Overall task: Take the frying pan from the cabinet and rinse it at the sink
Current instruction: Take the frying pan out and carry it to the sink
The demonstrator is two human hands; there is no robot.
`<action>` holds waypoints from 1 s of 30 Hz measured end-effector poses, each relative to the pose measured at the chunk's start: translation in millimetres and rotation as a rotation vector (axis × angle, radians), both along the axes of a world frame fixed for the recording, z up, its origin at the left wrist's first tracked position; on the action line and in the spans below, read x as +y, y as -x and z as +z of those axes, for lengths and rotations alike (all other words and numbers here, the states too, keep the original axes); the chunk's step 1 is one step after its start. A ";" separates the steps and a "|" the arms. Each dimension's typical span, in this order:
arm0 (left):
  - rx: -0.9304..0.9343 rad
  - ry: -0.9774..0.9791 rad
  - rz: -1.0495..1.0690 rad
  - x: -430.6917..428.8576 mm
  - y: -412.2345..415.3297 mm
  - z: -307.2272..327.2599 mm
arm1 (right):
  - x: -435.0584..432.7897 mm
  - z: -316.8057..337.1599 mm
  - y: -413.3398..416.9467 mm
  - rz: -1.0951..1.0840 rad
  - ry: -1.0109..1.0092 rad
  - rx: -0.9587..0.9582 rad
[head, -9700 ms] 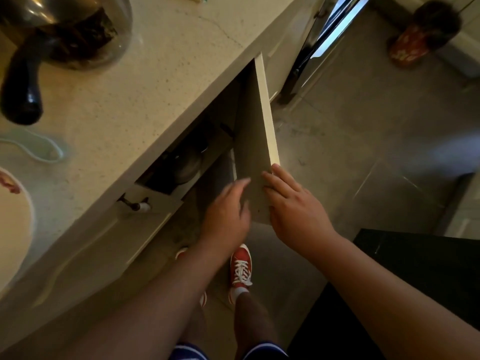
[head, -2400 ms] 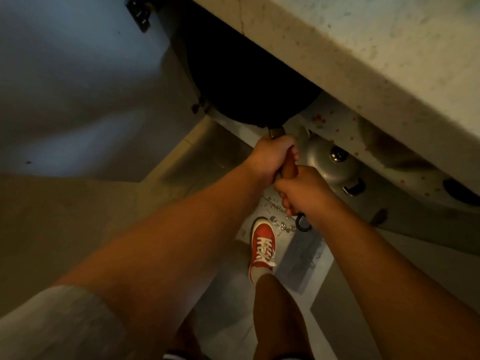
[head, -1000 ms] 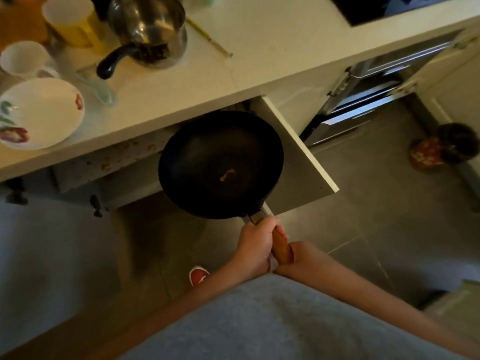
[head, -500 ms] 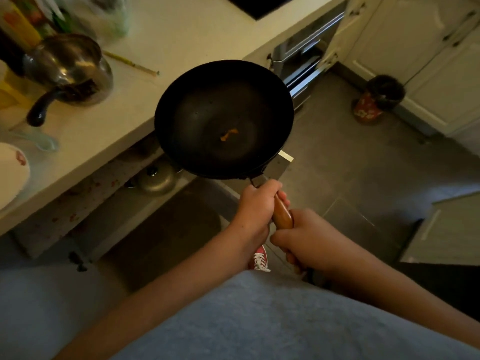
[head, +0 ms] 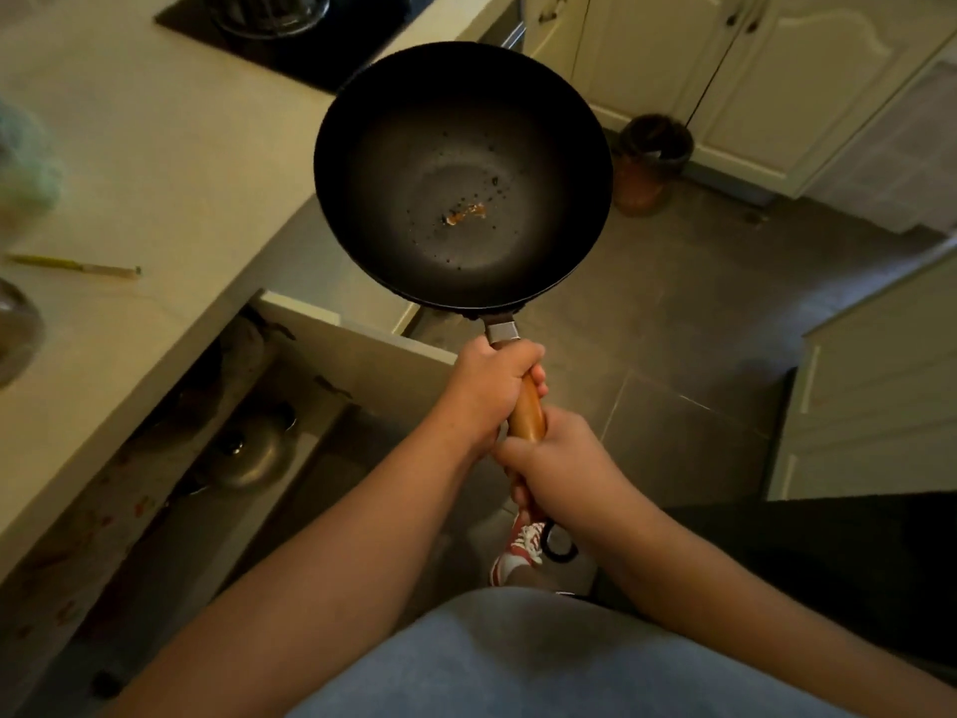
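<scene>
holding the pan with both hands, the person stands beside the bench. the left hand is closed around the wooden handle near the metal neck, and the right hand is closed around the same handle just behind it, so the two hands touch each other. the pan is in the air, roughly level, above the floor and partly over the edge of the bench. it is out of the cabinet already. a small brown crumb and some dark spots lie in the middle of the pan.

the cabinet door is open below the pan, and a metal lid stays inside on the shelf. on the bench there is a thin stick, and a dark hob is at the far end. a small bin stands on the floor near the white doors.

i judge that the first step, taking the pan out, is done, and the carrying step is now in hand. the sink is not visible here, so i cannot tell which way it is. the next move probably needs a firm grip and a level pan, because the pan looks heavy and the open door is close to the legs. the door may need closing too.
</scene>
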State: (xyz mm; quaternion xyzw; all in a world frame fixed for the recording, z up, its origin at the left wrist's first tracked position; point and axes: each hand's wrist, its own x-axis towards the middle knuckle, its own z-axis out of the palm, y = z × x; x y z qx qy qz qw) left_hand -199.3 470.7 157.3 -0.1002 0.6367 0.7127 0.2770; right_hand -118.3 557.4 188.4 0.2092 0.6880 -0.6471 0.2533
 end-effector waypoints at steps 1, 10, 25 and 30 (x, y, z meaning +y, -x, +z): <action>0.009 0.026 -0.018 8.5 11.6 0.0 | 7.6 -4.2 10.5 -0.026 0.034 -0.010; -0.009 0.120 -0.118 89.5 111.1 -4.4 | 84.3 -25.3 105.2 -0.154 0.385 -0.092; -0.027 0.078 -0.244 216.9 278.5 -24.8 | 190.5 -32.2 256.6 -0.310 0.224 -0.001; -0.024 0.084 -0.290 258.0 353.5 -15.5 | 225.0 -19.1 329.2 -0.363 0.190 -0.001</action>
